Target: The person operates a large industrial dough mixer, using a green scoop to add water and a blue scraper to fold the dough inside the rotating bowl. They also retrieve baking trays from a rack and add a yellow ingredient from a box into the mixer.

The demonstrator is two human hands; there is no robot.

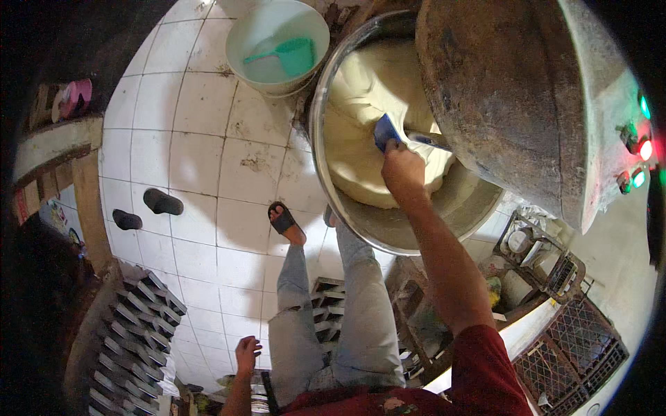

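Observation:
My right hand [403,170] reaches over a large steel mixing bowl [321,132] and grips a blue dough scraper [385,132]. Pale, soft dough [354,166] fills much of the bowl, and the scraper is at its surface near the middle. Beside the scraper, a metal mixer arm [428,141] runs into the dough from under the big mixer head [503,90]. My left hand [247,352] hangs low by my left leg, away from the bowl, its fingers loosely apart and holding nothing.
A white bucket [239,69] with a green scoop [295,57] inside stands on the tiled floor left of the bowl. Two dark slippers [163,202] lie farther left. Stacked metal pans [132,340] are at lower left, crates [569,360] at lower right. Lit buttons [645,149] are on the mixer.

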